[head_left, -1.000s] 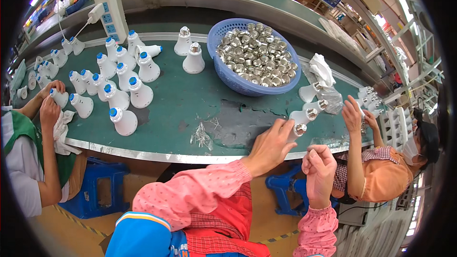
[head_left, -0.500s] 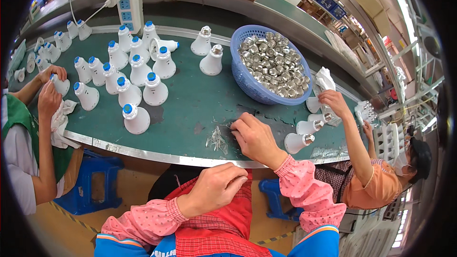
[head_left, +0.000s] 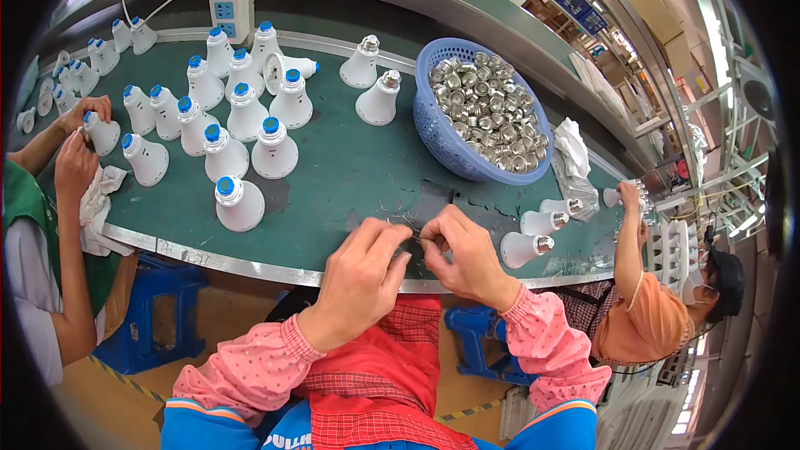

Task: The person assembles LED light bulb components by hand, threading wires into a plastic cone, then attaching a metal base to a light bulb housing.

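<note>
As both hands come together over the near edge of the counter [head_left: 333, 171], the fingertips all but meet, right in the middle! The left hand [head_left: 354, 283] is half curled, forefinger reaching right, thumb a little apart below it. Opposite, the right hand [head_left: 467, 254] bends its fingers inward, thumb and forefinger close to each other. Something thin and dark seems to show between the two sets of fingertips, but it's too small to tell what it is, or which hand has hold of it. Just beyond the fingers, fine wire bits [head_left: 398, 220] lie on the green surface, partly hidden by the left hand.

Over to the right, three bulb bodies with metal caps [head_left: 525, 248] stand near the right hand, and beyond them sits a clear bag with white stuff [head_left: 572, 150]. Farther off, the blue basket [head_left: 433, 137] is heaped with loose metal caps [head_left: 487, 108], and two more capped bulb bodies [head_left: 377, 102] stand just left of it. What a crowd on the left: white bulb bodies with blue tops [head_left: 275, 150], nearly all upright, one lying on its side at the far end!

At far left a co-worker [head_left: 50, 258] grips another blue-topped body in two hands; at far right another co-worker [head_left: 658, 308] reaches over the counter.
</note>
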### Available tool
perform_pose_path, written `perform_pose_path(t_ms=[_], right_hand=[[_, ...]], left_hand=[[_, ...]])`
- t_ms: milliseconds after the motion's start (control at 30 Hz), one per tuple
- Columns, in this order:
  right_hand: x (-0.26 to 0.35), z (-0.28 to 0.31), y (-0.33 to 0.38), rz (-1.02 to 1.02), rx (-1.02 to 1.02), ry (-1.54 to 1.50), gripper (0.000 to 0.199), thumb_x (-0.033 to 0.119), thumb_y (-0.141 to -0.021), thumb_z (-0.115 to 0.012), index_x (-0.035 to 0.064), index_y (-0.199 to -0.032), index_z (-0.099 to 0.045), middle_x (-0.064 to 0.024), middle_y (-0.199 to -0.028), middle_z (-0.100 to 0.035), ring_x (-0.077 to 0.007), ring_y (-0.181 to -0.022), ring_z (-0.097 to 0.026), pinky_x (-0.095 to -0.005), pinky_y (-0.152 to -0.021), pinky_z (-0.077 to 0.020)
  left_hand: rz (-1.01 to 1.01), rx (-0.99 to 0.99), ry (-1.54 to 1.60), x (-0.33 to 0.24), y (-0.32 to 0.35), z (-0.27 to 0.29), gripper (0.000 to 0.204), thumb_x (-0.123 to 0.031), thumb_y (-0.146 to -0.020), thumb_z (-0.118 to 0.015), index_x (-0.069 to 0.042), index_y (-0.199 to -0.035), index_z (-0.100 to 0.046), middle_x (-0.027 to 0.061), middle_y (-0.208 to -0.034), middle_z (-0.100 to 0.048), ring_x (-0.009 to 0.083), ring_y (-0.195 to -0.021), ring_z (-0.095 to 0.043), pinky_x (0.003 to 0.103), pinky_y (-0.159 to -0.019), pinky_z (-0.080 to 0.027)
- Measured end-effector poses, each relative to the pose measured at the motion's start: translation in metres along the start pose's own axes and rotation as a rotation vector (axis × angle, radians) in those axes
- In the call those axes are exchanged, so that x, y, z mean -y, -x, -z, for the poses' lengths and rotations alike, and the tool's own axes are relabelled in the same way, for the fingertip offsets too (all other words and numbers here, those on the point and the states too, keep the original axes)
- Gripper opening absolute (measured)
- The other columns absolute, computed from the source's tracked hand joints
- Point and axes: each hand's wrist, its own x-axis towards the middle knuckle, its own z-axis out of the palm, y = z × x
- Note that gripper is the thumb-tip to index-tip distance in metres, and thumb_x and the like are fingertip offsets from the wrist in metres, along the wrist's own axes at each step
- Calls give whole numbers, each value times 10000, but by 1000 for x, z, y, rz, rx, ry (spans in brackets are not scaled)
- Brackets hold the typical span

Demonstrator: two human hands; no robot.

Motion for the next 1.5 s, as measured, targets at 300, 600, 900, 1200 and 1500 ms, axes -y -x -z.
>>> perform_pose_path(t_ms=[300, 600, 900, 1200, 1500], right_hand=[[17, 14, 16, 82, -78, -9, 176, -21, -809, -712, 16, -937, -596, -117, -867, -566, -293, -724, -630, -391, -620, -514], [22, 13, 26, -142, -118, -307, 100, -34, -856, -680, -6, -915, -605, -73, -856, -577, -152, -678, -607, -297, -588, -489], [23, 10, 30, -316, -51, -484, 74, -24, -892, -660, -24, -940, -604, -31, -893, -601, -68, -799, -571, -244, -701, -519], [33, 2, 34, -374, -146, -533, 57, -26, -907, -641, -12, -939, -595, -10, -893, -600, -52, -806, -575, -229, -708, -512], [45, 2, 50, -498, -119, -716, 150, -29, -951, -662, -41, -1094, -621, -18, -965, -644, -51, -850, -600, -217, -719, -495]], left_hand=[[183, 139, 191, -8, -9, -7, 124, 30, -837, -683, 1, -934, -612, 100, -862, -603, 206, -694, -614, 337, -616, -489], [272, 84, 488, -3, -1, -23, 90, 31, -854, -682, 2, -914, -620, 57, -860, -619, 94, -649, -574, 263, -557, -454], [97, 21, 177, -16, 1, -17, 172, 100, -785, -662, -13, -905, -611, 46, -826, -606, 97, -649, -553, 251, -564, -440], [-157, -267, -24, -11, 0, -22, 234, 117, -753, -687, -28, -921, -611, 58, -822, -606, 152, -624, -547, 279, -550, -445], [11, -165, 133, -14, 7, -15, 224, 113, -771, -694, -26, -928, -615, 64, -825, -610, 131, -640, -549, 272, -566, -452]])
